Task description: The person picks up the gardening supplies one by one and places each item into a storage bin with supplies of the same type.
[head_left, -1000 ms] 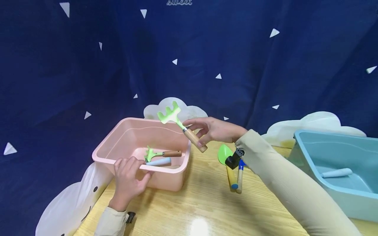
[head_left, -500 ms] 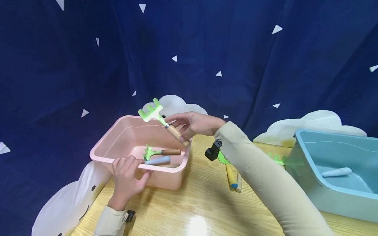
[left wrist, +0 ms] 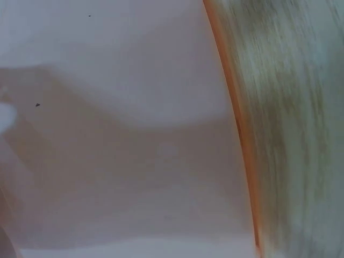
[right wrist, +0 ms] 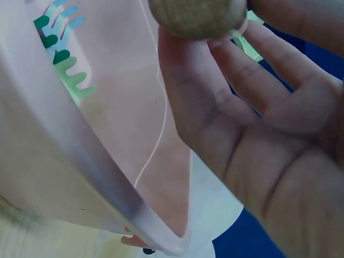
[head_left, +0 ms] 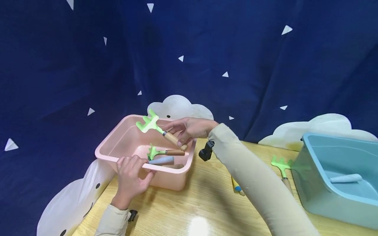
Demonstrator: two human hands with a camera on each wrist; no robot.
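R wrist only: rake [right wrist: 198, 13] handle butt-end

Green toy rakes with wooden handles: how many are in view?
3: one held by the right hand over the pink plastic bin, one lying inside that bin, one on the wooden table beside the blue bin. Others may be hidden.

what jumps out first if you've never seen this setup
The bright green rake with a wooden handle, held by the right hand above the pink bin at centre left. The left hand grips that bin's near rim. A blue bin stands at far right, with another green rake lying beside it.
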